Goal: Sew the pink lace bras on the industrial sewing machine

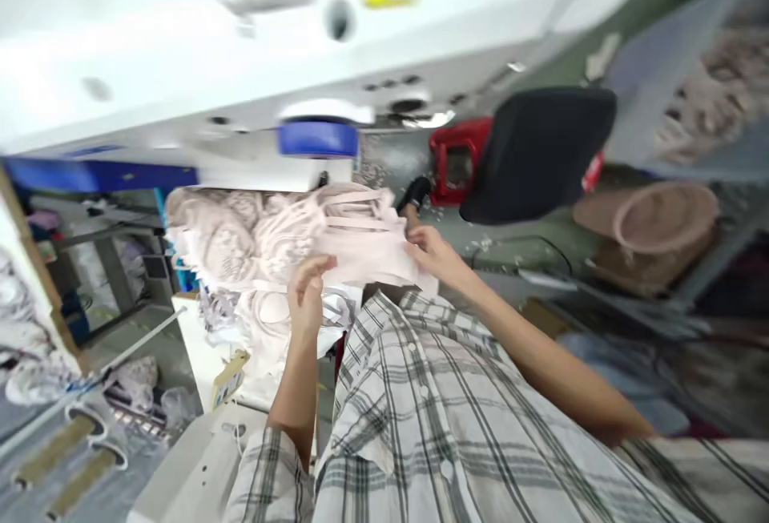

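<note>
A pale pink garment piece [372, 255] with narrow straps along its far side is spread in front of my body. My right hand [437, 255] pinches its right edge between thumb and fingers. At its left side, my left hand [308, 292] is raised with curved fingers and the thumb apart, and nothing shows between them. The fingertips are close to the cloth; whether they touch it I cannot tell. Left of the piece lies a heap of similar pale pink garments [231, 235]. More pale garments with cup shapes [270, 311] lie under my left hand.
A white machine table [180, 98] runs across the top, blurred. A black chair seat [541, 154] and a red stool [441, 166] stand to the right, with a pink basket [666, 219] beyond. At lower left are a yellow box [229, 379] and a pale machine housing [192, 459].
</note>
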### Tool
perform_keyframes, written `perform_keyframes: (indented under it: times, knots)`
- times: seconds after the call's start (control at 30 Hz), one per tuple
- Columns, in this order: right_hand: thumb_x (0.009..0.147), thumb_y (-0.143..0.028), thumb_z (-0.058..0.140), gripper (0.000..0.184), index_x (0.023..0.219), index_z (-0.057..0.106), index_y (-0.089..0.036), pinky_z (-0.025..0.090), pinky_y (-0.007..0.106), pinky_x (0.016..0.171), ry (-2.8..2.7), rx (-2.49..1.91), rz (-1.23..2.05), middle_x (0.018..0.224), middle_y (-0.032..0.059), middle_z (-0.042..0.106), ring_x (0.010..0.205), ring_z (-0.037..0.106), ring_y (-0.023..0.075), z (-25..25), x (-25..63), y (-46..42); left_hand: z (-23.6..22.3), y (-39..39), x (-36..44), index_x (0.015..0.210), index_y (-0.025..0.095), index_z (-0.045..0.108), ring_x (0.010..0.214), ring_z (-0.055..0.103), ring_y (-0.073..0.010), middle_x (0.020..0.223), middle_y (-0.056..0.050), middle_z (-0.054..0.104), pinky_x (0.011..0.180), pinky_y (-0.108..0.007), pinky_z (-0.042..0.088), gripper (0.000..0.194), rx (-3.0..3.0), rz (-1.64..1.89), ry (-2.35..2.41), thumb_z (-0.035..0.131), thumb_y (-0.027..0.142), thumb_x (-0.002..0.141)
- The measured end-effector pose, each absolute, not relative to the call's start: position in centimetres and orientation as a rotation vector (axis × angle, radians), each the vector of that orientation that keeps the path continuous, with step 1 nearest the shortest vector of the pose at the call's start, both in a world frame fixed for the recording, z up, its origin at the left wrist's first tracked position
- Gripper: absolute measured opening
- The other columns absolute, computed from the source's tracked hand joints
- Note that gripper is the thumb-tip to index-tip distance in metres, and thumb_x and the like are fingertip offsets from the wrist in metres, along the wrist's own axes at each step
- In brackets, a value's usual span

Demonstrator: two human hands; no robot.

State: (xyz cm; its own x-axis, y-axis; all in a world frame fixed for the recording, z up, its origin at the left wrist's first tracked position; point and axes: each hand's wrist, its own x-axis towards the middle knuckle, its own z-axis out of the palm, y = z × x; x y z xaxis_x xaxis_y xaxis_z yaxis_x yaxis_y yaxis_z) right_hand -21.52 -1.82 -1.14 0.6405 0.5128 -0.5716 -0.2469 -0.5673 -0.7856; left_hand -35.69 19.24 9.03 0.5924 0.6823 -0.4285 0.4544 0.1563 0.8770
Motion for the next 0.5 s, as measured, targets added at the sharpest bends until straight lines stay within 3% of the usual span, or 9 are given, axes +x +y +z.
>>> perform_keyframes:
  times: [0.1, 0.2, 0.33, 0.5]
  knots:
    - [0.078, -0.044, 0.068, 0.044, 0.112, 0.056, -0.020, 0.052, 0.049, 0.091, -0.354, -2.092, 0.749, 0.113, 0.0161, 0.063, 0.104, 0.062, 0.0311, -0.7, -20.2, -0.5, 9.4, 21.8, -40.4, 0.084, 0.022, 0.059, 0.087, 0.064, -0.0180, 0.086, -0.004, 0.063, 0.089, -0.036, 0.052, 0.029, 1.316, 0.566, 1.439, 0.057, 0.051, 0.083]
    - [0.086, -0.042, 0.065, 0.038, 0.117, 0.058, -0.022, 0.050, 0.048, 0.099, -0.628, -1.977, 0.629, 0.120, 0.0155, 0.062, 0.116, 0.060, 0.0309, 2.4, -19.2, 4.5, 8.3, 24.8, -44.6, 0.094, 0.024, 0.054, 0.094, 0.063, -0.0145, 0.092, -0.002, 0.061, 0.087, -0.029, 0.049, 0.027, 1.110, 0.754, 1.648, 0.047, 0.050, 0.090]
    - [0.090, -0.052, 0.063, 0.044, 0.121, 0.062, -0.021, 0.048, 0.046, 0.103, -1.074, -1.804, 0.885, 0.131, 0.0139, 0.062, 0.121, 0.060, 0.0309, 5.8, -19.8, 15.7, 5.0, 27.6, -47.1, 0.103, 0.020, 0.057, 0.097, 0.065, -0.0206, 0.093, -0.008, 0.065, 0.082, -0.031, 0.051, 0.044, 0.727, 0.667, 1.663, 0.053, 0.062, 0.088]
    - [0.084, -0.071, 0.063, 0.084, 0.140, 0.054, -0.010, 0.043, 0.043, 0.109, -1.419, -1.875, 1.448, 0.145, 0.0234, 0.055, 0.133, 0.054, 0.0370, 3.5, -21.9, 27.3, 2.0, 28.0, -46.6, 0.124, 0.013, 0.060, 0.111, 0.065, -0.0303, 0.116, -0.017, 0.069, 0.090, -0.039, 0.055, 0.075, 0.406, 0.573, 1.347, 0.055, 0.075, 0.082]
